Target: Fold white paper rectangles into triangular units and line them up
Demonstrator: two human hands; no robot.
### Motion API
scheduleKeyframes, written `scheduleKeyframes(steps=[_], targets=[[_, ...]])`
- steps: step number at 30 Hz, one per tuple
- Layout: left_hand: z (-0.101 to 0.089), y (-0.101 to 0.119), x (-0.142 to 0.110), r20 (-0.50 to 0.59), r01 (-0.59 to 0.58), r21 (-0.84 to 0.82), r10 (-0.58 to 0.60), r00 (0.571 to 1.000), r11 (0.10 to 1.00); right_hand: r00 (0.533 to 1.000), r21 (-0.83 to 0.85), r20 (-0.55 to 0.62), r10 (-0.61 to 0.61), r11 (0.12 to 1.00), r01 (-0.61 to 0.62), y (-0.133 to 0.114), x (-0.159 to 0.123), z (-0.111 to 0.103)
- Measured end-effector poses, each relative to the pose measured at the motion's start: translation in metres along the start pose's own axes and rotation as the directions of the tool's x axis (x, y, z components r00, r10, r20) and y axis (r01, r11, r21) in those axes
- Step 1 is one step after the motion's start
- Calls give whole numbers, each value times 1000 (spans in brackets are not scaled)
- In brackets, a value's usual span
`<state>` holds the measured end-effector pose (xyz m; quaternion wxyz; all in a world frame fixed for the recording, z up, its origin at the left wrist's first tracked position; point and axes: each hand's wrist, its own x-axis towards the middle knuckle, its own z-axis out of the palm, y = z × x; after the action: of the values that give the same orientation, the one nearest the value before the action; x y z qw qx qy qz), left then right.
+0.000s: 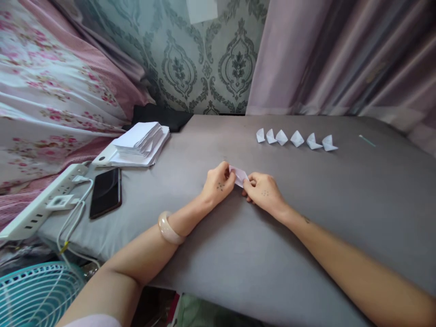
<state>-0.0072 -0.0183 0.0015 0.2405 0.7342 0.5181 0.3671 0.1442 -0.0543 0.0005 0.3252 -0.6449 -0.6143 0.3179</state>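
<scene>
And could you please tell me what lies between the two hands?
A folded paper, held by the left hand and right hand, shows there in the head view.

We see soft, moderately bright light, its source out of frame. Diffuse shadows lie below the left hand (220, 184) and right hand (265, 193). Wide-angle distortion stretches the turquoise fan (37, 295), lower left; the mauve curtain (340, 59), upper right, looks smeared.

Home room, floral bedding (54, 68), damask wallpaper (207, 63), pink curtains (299, 54), fan (37, 295)
</scene>
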Motion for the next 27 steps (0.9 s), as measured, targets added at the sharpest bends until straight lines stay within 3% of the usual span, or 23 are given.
scheduleKeyframes(steps=[5,9,12,15,23,27], targets=[[1,-7,4,71,-30,3,29,997,1000,1000,-93,6,-26,995,26,-4,1,2],[5,-10,9,99,11,-23,-9,995,1000,1000,-119,1,-12,993,12,-3,0,4],[9,-14,13,135,61,-71,-51,990,996,994,-126,-75,-75,990,65,-1,-3,6],[11,-18,19,169,141,-96,-124,978,985,982,-241,-104,-160,962,131,-2,-9,9],[3,-15,36,416,245,-97,-184,890,965,953,-447,46,-300,847,288,-3,-15,7],[4,-17,36,423,234,-93,-174,889,968,945,-494,100,-312,809,320,-1,-17,2]])
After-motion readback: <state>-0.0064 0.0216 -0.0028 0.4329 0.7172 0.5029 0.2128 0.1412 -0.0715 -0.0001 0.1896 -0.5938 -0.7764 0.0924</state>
